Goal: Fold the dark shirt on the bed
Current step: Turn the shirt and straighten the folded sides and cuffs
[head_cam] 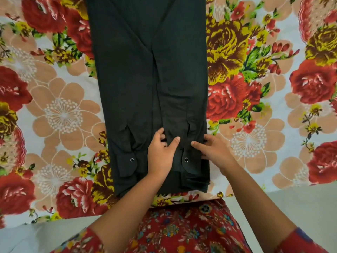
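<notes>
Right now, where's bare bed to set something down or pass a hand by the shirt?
Free: floral sheet left of the dark shirt, and a wide patch right of it. Crowded: the shirt's near end, where left hand and right hand grip the fabric by the cuffs.

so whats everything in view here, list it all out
dark shirt: 1, black, lengthwise down the middle of the bed, sides folded in, both sleeves lying on top
cuff buttons: 2, dark and shiny, one on each sleeve cuff near the shirt's near end
bedsheet: 1, white with red, yellow and peach flowers, under the shirt
grey surface: 1, plain grey, below the sheet's near edge
garment: 1, red floral, worn by the person, bottom centre
left hand: 1, grips shirt fabric between the two cuffs
right hand: 1, grips the shirt's right edge beside the right cuff
</notes>
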